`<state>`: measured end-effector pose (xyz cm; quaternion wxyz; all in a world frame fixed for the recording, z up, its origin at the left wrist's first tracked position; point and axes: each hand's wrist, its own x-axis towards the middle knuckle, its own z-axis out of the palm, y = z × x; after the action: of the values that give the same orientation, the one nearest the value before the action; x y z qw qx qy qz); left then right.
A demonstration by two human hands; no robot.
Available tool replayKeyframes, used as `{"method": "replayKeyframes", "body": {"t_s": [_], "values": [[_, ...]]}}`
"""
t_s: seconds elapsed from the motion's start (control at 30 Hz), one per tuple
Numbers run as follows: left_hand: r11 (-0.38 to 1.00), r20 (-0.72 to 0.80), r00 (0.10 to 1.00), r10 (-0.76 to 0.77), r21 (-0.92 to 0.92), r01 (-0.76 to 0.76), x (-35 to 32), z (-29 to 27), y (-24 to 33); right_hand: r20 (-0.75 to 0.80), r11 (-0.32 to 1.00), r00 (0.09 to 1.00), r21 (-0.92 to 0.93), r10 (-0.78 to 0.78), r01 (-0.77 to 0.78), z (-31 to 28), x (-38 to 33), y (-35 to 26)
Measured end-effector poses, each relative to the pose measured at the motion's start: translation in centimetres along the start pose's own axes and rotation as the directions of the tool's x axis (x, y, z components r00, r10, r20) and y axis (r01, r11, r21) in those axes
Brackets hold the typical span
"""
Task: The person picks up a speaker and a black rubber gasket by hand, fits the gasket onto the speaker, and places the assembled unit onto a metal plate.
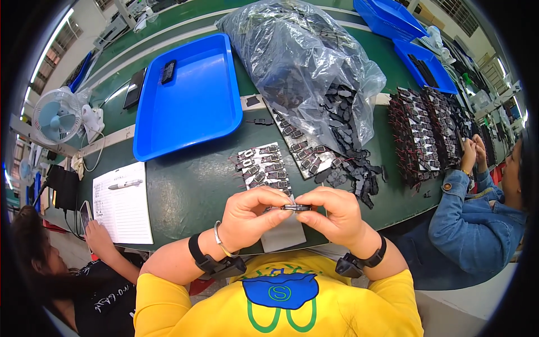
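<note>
Between both hands, close to my chest, is a small flat black plastic part (296,207). My left hand (252,213) pinches its left end between thumb and fingertips, and my right hand (334,213) pinches its right end. Just beyond the hands, a white board (263,167) carries rows of small black modules with red wires. A second such board (297,147) lies farther right, partly under a large clear plastic bag (292,56). Loose black plastic pieces (351,168) spill from the bag onto the green bench.
A blue tray (191,92) holding one black part stands at the left. Nearer lie a paper sheet (120,202) and a pen (125,184). Stacked module boards (418,132) stand right, beside a co-worker in denim (477,224). Another person (84,275) holds a phone at left. A fan (56,117) stands far left.
</note>
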<state>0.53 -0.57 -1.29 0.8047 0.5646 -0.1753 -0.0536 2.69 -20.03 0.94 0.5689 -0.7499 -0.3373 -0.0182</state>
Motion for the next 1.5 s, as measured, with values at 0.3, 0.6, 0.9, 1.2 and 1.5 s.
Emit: {"method": "replayKeyframes", "body": {"t_s": [0.3, 0.6, 0.9, 1.2, 1.5], "values": [[0.999, 0.024, 0.999, 0.045, 0.000, -0.045, 0.2, -0.2, -0.4, -0.094, 0.994, 0.990, 0.022, -0.103, 0.105, 0.4, 0.2, 1.0], [1.000, 0.016, 0.999, -0.030, 0.006, 0.030, 0.2, -0.1, -0.1, -0.082, 0.992, 0.989, -0.001, -0.126, 0.126, 0.3, 0.2, 1.2], [0.995, 0.068, 0.994, -0.087, -0.032, 0.090, 0.6, -0.7, -0.3, -0.084, 0.996, 0.993, 0.028, -0.085, 0.088, 0.8, -0.1, 1.5], [0.997, 0.069, 0.995, -0.074, -0.003, 0.074, 0.9, -0.8, -0.2, -0.126, 0.989, 0.981, -0.018, -0.151, 0.149, 1.2, -0.2, 1.6], [0.973, 0.199, 0.979, 0.037, 0.218, -0.081, 1.7, -1.6, 0.5, -0.060, 0.996, 0.994, 0.024, -0.090, 0.092, 1.0, -0.5, 1.5]]}}
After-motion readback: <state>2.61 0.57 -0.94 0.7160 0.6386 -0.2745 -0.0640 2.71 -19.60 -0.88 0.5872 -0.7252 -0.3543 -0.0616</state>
